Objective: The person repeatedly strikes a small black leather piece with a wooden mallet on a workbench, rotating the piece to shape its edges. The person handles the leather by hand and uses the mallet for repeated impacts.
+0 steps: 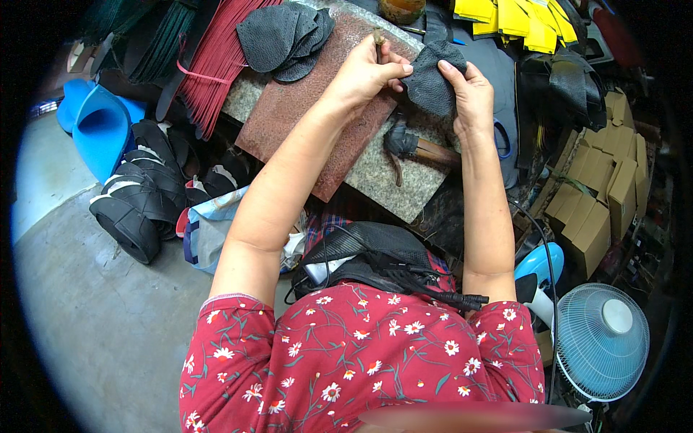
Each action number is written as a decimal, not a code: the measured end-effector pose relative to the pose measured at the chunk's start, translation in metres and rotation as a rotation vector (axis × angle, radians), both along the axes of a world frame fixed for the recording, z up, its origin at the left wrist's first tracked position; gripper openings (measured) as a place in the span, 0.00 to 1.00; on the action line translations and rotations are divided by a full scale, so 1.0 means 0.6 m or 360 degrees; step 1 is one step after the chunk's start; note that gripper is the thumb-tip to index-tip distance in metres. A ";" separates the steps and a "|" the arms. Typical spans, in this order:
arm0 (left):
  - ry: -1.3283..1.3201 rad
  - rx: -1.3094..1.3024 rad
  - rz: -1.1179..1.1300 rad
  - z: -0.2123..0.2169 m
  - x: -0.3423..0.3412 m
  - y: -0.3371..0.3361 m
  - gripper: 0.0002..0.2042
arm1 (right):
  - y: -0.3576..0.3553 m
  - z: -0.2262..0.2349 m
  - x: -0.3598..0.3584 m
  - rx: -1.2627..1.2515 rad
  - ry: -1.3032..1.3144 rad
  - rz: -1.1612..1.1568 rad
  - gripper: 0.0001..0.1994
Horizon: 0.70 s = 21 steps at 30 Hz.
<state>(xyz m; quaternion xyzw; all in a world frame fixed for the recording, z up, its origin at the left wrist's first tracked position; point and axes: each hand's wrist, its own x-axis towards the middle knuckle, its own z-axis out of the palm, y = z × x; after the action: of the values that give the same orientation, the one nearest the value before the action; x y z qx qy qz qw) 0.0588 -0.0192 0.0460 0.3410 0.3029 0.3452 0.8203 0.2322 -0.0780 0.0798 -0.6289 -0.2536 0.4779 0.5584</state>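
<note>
A black pebbled leather piece (431,81), rounded in outline, is stretched between my two hands above the work surface. My left hand (367,72) pinches its left edge with thumb and fingers; a small tan bit shows at the top of this hand, too small to name. On the other side, the thumb of my right hand (473,95) lies on top of the leather with the fingers curled behind it. Under my hands is a reddish-brown board (299,119) resting on a speckled stone slab (397,180). Several similar black leather pieces (278,40) lie overlapping at its far left.
A hammer (433,150) lies on the slab. Red strips (206,68) are bundled at left, yellow tags (527,25) far right. Blue scissor handles (503,139) sit beside my right forearm. Black footwear (141,195) stands left on the floor; cardboard boxes (595,187) and a fan (603,343) are right.
</note>
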 end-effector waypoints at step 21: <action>0.0830 0.0874 0.0206 -0.009 0.013 0.010 0.14 | 0.021 -0.028 0.007 0.0058 -0.0407 0.0021 0.07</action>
<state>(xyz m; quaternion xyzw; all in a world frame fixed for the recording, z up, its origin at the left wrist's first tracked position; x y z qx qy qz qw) 0.0663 -0.0135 0.0407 0.6046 0.4185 0.3663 0.5702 0.2365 -0.0652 0.0628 -0.6728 -0.3356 0.3928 0.5296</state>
